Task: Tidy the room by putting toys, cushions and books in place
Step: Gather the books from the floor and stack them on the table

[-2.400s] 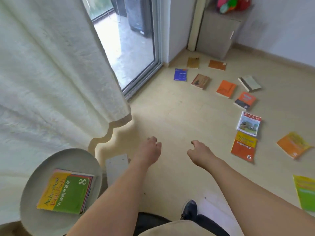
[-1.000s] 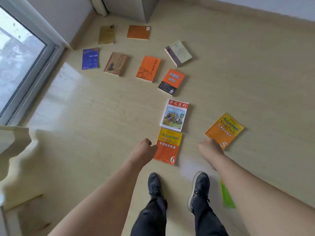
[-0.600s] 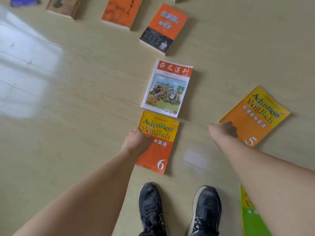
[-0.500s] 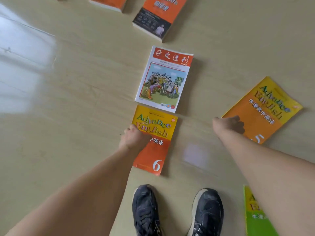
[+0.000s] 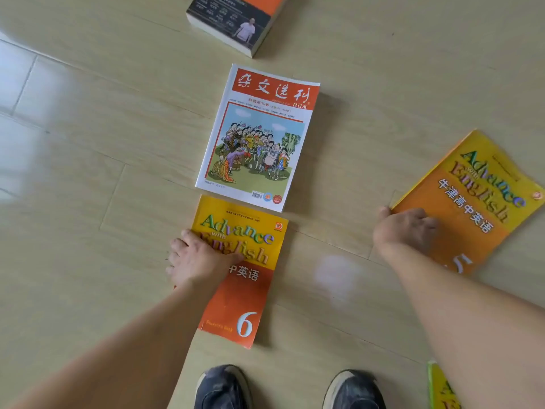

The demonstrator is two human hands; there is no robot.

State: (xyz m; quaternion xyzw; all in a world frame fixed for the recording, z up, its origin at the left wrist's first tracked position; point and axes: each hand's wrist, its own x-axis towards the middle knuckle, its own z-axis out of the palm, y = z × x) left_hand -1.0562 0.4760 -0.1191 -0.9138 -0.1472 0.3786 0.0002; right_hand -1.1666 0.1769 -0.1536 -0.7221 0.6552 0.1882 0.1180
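Two "Advance with English" textbooks lie flat on the pale wood floor. Book 6 (image 5: 244, 293), yellow above and orange below, is straight ahead of me. My left hand (image 5: 197, 261) grips its left edge, thumb across the cover and fingers curled at the spine side. Book 5 (image 5: 477, 196), orange and yellow, lies tilted to the right. My right hand (image 5: 404, 228) holds its near left corner, fingers on the cover and thumb at the edge. A white magazine (image 5: 256, 137) with a red title band and a cartoon crowd touches the top of book 6.
A thick orange-and-black book (image 5: 236, 22) lies at the top edge. A green-and-yellow book (image 5: 439, 388) peeks out at the bottom right, under my right forearm. My two dark shoes (image 5: 224, 388) stand just below book 6. Bare floor stretches to the left.
I turned from the curtain and side table toward the books and bent down. Both hands dropped onto books 6 and 5, and their fingers have closed on the edges.
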